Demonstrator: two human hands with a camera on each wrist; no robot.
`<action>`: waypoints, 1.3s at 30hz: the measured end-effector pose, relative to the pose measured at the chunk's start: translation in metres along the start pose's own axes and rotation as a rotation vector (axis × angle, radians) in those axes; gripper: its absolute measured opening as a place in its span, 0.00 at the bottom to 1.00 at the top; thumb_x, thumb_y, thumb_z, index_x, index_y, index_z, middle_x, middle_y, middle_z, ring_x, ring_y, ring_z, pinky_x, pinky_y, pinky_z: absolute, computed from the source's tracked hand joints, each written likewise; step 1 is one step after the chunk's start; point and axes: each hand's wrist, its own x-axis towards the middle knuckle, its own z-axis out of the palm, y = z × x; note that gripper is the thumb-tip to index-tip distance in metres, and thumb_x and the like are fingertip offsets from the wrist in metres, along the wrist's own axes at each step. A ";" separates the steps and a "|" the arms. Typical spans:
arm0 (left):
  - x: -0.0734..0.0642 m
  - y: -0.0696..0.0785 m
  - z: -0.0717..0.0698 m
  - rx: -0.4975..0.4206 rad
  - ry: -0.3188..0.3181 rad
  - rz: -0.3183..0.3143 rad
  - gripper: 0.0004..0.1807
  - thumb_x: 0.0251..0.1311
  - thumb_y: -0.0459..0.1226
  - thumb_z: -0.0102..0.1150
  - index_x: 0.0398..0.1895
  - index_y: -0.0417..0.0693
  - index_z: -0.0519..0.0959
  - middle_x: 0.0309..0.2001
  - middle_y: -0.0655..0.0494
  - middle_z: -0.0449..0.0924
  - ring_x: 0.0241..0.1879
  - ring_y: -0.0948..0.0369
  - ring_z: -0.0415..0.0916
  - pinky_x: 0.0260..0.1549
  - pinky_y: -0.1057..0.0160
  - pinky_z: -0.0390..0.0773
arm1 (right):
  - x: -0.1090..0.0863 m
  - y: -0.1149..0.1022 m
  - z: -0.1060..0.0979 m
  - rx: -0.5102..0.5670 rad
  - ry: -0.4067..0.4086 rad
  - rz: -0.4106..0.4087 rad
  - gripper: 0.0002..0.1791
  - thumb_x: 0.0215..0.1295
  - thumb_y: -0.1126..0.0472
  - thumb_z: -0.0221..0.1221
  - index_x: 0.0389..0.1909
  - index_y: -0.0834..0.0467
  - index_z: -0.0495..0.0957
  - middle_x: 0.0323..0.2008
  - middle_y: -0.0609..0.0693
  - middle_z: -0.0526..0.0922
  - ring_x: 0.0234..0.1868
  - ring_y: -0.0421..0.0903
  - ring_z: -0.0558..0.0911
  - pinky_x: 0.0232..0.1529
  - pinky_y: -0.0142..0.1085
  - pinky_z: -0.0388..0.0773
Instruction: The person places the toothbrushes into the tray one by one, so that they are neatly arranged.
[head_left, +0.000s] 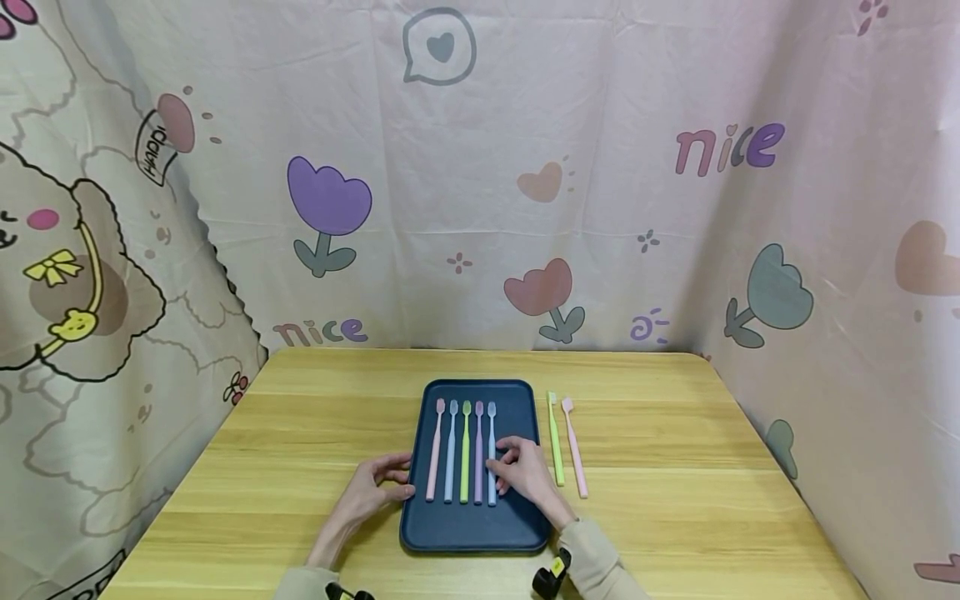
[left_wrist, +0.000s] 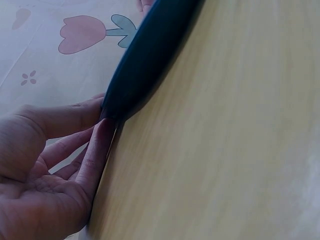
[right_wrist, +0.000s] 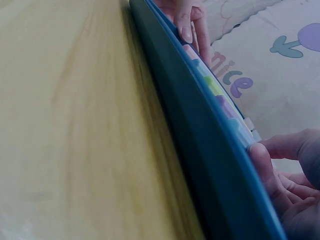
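Observation:
On the dark blue tray (head_left: 513, 532) several toothbrushes lie side by side, heads toward the far edge: pink (head_left: 434, 458), light blue (head_left: 450, 458), green (head_left: 466, 458), purple (head_left: 478, 458) and, rightmost, another light blue toothbrush (head_left: 492, 433). My right hand (head_left: 527, 472) pinches this last one by its handle between thumb and fingers. In the right wrist view, the tray's wall hides most of the row. My left hand (head_left: 365, 493) grips the tray's left rim; the left wrist view shows thumb and fingers (left_wrist: 95, 157) at the tray edge.
To the right of the tray, a green toothbrush (head_left: 556, 442) and a pink toothbrush (head_left: 575, 450) lie on the wooden table (head_left: 675, 483). A printed curtain (head_left: 465, 200) hangs behind the table and along its sides.

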 end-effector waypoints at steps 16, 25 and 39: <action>0.001 -0.002 -0.001 -0.001 -0.001 0.006 0.34 0.55 0.27 0.70 0.66 0.26 0.70 0.58 0.30 0.77 0.44 0.59 0.80 0.42 0.72 0.77 | 0.000 -0.001 0.000 0.018 0.003 -0.019 0.22 0.65 0.64 0.65 0.54 0.73 0.75 0.23 0.58 0.85 0.13 0.36 0.79 0.18 0.37 0.81; -0.001 0.000 -0.001 0.002 -0.004 0.013 0.34 0.55 0.27 0.70 0.66 0.26 0.70 0.58 0.31 0.78 0.44 0.59 0.80 0.43 0.71 0.77 | -0.003 -0.001 -0.028 0.094 0.247 -0.057 0.16 0.64 0.69 0.64 0.50 0.72 0.78 0.25 0.69 0.81 0.10 0.35 0.72 0.11 0.29 0.70; 0.000 0.000 -0.001 0.003 0.002 0.003 0.34 0.55 0.26 0.70 0.65 0.26 0.70 0.57 0.30 0.77 0.44 0.57 0.80 0.41 0.71 0.78 | -0.021 0.031 -0.119 0.024 0.400 0.015 0.20 0.60 0.71 0.67 0.53 0.72 0.78 0.29 0.54 0.78 0.21 0.33 0.74 0.25 0.25 0.72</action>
